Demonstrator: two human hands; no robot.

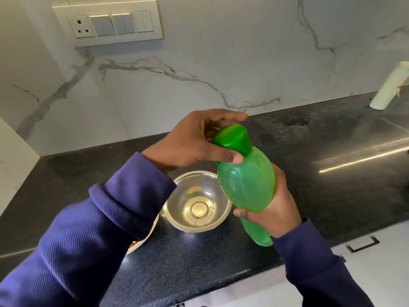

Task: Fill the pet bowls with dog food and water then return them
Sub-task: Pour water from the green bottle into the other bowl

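The right hand [273, 209] has its grip wrapped around the lower body of a green bottle [246, 185], held tilted above the dark desk [309, 196]. The left hand [194, 140] curls its fingers and thumb around the bottle's green cap [233, 138]. Just left of the bottle, on the desk, stands a steel bowl [197, 202] holding a little clear water. A second bowl [141, 240] shows at the near left, mostly hidden by the left sleeve [93, 229]. A pale roll [389, 87] stands far right against the marble wall [199, 63], with a switch panel [108, 22] far left.
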